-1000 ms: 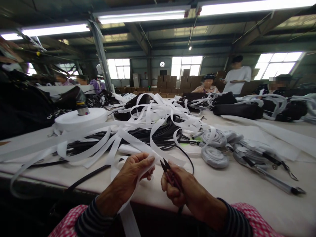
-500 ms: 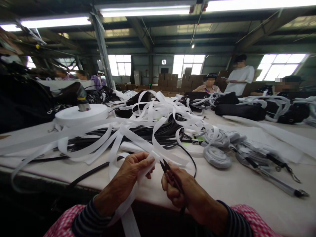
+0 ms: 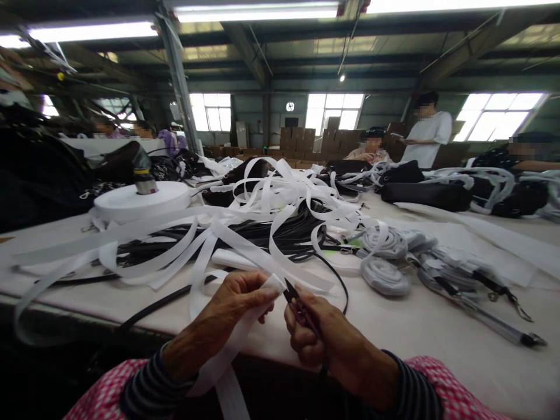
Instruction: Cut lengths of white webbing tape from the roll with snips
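Observation:
My left hand (image 3: pixel 238 306) pinches the end of a white strip (image 3: pixel 275 284) between thumb and fingers. The rest of that strip hangs down past my wrist, over the table's front edge. My right hand (image 3: pixel 321 326) is closed round a pair of thread snips (image 3: pixel 301 309). Their dark blades point up and left, with the tips close beside the strip's end; whether they touch it I cannot tell. Beyond my hands lies a tangled heap of white strips (image 3: pixel 284 186) on top of a bundle of black straps (image 3: pixel 289 233).
A large white roll (image 3: pixel 142 201) stands at the left, a jar on it. Right of my hands lie coiled grey-white straps (image 3: pixel 385 277) and straps with metal clips (image 3: pixel 481 315). Black bags (image 3: pixel 424 197) sit farther back on the table. Several people are beyond.
The snips' blades have come closer together. My left hand has shifted the strip's end slightly, and it now looks folded over at the fingertips. At the far right, a person has leaned lower.

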The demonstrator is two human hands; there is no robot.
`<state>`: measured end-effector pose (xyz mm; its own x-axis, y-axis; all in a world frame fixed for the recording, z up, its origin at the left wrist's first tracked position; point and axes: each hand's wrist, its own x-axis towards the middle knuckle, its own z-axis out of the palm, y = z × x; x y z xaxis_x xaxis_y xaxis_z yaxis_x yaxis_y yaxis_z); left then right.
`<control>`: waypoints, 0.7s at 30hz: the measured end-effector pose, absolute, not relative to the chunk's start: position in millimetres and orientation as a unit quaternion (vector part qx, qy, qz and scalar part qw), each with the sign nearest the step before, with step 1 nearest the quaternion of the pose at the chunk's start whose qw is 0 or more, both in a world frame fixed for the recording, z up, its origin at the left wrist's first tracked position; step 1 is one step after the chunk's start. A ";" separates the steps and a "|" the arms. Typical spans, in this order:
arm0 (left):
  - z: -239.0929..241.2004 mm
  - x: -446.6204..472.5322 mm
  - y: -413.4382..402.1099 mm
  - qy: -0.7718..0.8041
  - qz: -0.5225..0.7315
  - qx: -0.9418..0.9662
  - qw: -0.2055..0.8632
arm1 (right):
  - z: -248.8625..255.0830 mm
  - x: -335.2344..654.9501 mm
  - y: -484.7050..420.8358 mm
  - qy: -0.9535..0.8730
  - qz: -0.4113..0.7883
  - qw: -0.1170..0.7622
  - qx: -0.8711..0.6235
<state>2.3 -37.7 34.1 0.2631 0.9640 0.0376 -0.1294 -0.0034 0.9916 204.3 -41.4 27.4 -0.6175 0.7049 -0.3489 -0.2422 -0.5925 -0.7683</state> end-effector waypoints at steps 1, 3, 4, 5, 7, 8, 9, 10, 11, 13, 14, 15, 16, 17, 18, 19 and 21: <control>33.0 2.0 -37.5 0.384 0.466 0.535 0.590 | 28.1 202.8 -43.0 -0.323 0.838 0.297 -0.325; 30.5 1.6 -36.6 0.373 0.470 0.533 0.596 | 30.0 199.5 -46.6 -0.289 0.842 0.323 -0.321; 29.3 1.4 -36.0 0.370 0.471 0.533 0.598 | 30.8 197.9 -48.3 -0.281 0.840 0.334 -0.322; 28.5 1.1 -35.4 0.366 0.473 0.532 0.599 | 31.0 196.5 -50.1 -0.280 0.837 0.341 -0.323; 27.9 -0.4 -34.3 0.364 0.470 0.535 0.600 | 29.3 194.3 -53.3 -0.287 0.837 0.342 -0.316; 28.2 -1.6 -34.0 0.366 0.466 0.538 0.600 | 27.3 193.5 -54.7 -0.293 0.839 0.340 -0.309; 28.7 -3.1 -33.8 0.369 0.461 0.542 0.598 | 24.8 192.9 -56.1 -0.299 0.839 0.342 -0.300; 29.4 -4.9 -33.6 0.373 0.454 0.547 0.596 | 21.9 192.4 -57.2 -0.305 0.838 0.345 -0.293; 30.1 -6.8 -33.5 0.378 0.447 0.553 0.593 | 19.2 192.1 -58.1 -0.308 0.837 0.347 -0.289; 31.3 -10.4 -33.2 0.386 0.434 0.562 0.589 | 15.2 191.6 -59.0 -0.307 0.840 0.345 -0.284; 31.6 -11.8 -32.9 0.387 0.428 0.564 0.591 | 14.5 191.3 -59.0 -0.304 0.845 0.339 -0.280; 31.9 -12.8 -32.5 0.387 0.421 0.566 0.594 | 14.6 191.0 -58.6 -0.301 0.852 0.331 -0.273; 32.1 -13.5 -32.1 0.384 0.414 0.567 0.600 | 15.4 190.6 -58.1 -0.299 0.858 0.323 -0.264; 32.2 -13.7 -31.7 0.378 0.407 0.570 0.605 | 16.7 190.2 -57.4 -0.299 0.864 0.315 -0.255; 32.3 -13.6 -31.4 0.372 0.401 0.573 0.610 | 18.2 189.7 -56.8 -0.297 0.868 0.311 -0.249; 32.3 -13.2 -31.3 0.365 0.396 0.576 0.615 | 19.7 189.1 -56.3 -0.296 0.869 0.310 -0.248; 31.9 -11.7 -31.4 0.356 0.395 0.578 0.619 | 21.7 187.9 -55.7 -0.290 0.867 0.317 -0.253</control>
